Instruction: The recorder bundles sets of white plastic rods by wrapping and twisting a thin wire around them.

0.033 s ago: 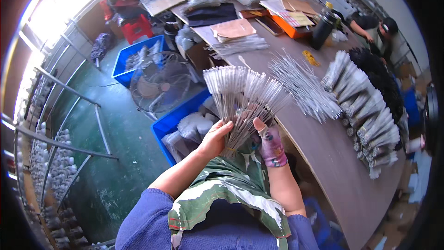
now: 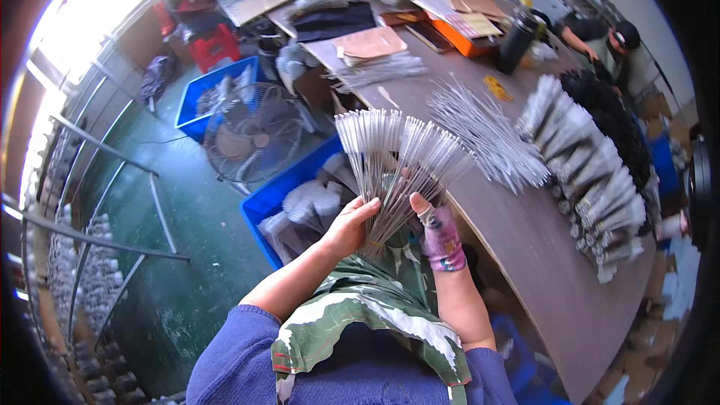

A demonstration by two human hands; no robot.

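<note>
Between my hands a bundle of thin wire-stemmed tube brushes stands fanned out, pale bristle ends up. A yellowish band seems to wrap the stems near their lower end, just above my camouflage apron. My left hand closes round the left side of the stems, thumb across them. On the right side my right hand, in a pink patterned fingerless covering, grips the bundle with its thumb up; its other fingers are mostly hidden behind the stems.
At right, a brown table carries loose wire brushes and stacked brush bundles. A dark bottle stands farther back. Left of my hands are a blue crate of brush bundles and a floor fan. Two people work farther off.
The surroundings have shifted slightly left and up in the view. The brush fan has spread a little, with a wider gap between its left and middle parts. Both hands keep their hold.
</note>
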